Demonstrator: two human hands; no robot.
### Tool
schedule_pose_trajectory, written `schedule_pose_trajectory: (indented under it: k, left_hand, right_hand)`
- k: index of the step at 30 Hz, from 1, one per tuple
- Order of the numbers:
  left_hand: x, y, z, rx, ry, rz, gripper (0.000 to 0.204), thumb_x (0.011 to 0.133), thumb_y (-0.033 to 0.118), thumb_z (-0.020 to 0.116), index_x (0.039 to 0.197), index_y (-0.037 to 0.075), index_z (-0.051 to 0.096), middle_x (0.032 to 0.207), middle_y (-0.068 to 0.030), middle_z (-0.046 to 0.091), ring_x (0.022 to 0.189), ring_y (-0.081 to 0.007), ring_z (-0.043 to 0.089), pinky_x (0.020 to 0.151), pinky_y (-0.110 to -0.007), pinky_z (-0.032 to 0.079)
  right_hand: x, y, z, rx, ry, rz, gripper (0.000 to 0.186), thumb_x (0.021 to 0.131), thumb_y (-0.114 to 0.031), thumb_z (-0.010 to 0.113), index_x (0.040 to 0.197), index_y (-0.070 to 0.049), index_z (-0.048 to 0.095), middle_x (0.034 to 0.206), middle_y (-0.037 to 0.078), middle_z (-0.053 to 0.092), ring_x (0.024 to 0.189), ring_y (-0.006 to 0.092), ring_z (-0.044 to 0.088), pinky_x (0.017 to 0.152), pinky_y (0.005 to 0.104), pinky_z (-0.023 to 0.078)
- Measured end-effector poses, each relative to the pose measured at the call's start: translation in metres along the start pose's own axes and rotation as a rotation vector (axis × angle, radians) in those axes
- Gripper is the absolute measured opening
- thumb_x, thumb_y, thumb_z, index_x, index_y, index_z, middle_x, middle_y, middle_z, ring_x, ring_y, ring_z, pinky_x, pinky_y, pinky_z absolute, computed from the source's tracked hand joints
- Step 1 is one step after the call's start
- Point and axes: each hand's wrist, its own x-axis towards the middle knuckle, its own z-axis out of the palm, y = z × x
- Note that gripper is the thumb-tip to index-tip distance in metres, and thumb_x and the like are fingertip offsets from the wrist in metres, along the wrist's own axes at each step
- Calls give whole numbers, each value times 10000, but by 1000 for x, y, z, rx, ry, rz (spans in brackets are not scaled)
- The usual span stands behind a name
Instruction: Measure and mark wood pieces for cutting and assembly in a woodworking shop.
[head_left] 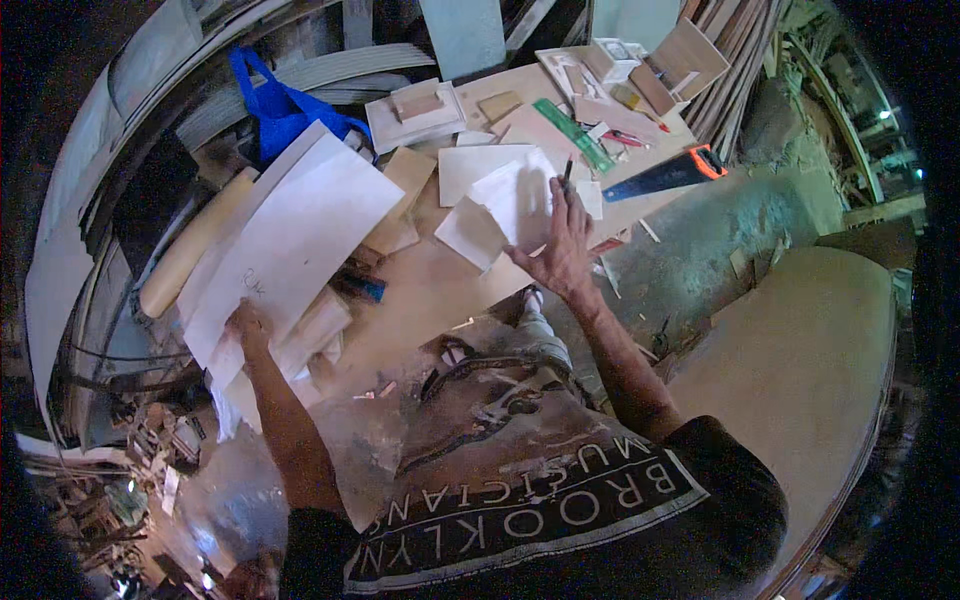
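My left hand (246,324) is closed at the near end of a large white sheet (310,215), which lies slanted across the left of the worktable and bears a small handwritten mark. My right hand (566,255) rests over several smaller white sheets (510,190) at the middle of the table. A dark, thin pen or pencil (568,170) sticks up between its fingers, while the thumb is spread toward the edge of a white piece (472,234). Part of the left fingers is hard to make out.
A handsaw (655,178) with an orange-and-black handle lies at the table's right edge. Near it are a green ruler (574,134) and wood blocks (500,106). A blue bag (290,110) sits at the far left. A large board (790,400) stands at right; scraps litter the floor.
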Motion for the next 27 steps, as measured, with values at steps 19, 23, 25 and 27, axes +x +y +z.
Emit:
schedule_pose_trajectory:
  k: [19,23,25,27]
  left_hand:
    - [-8,-10,-19,1062,-249,249,498,820,440,597,1009,-12,688,1021,-238,670,983,-412,624,902,-501,484]
    - [-26,1,-32,1093,-55,195,595,838,436,573,1212,-26,602,1127,-244,628,1045,-426,589,937,-504,465]
    - [-43,19,-44,1061,-9,193,574,861,396,551,1237,-36,576,1171,-246,602,1080,-420,571,955,-507,456]
    - [-60,41,-54,1053,12,179,554,883,356,529,1262,-47,550,1215,-248,576,1115,-414,552,972,-510,447]
  right_hand:
    - [92,94,100,-122,-95,131,1109,682,-499,798,1503,-59,195,1518,225,256,1384,402,290,1009,676,294]
    - [85,103,110,135,57,152,917,822,-450,704,1477,-15,231,1474,263,304,1336,410,367,1037,549,362]
    - [67,102,108,326,206,258,759,864,-347,699,1419,28,342,1426,288,358,1217,410,496,985,419,450]
    - [35,95,97,540,125,458,694,871,-288,712,1395,45,400,1337,232,464,1151,309,542,942,398,474]
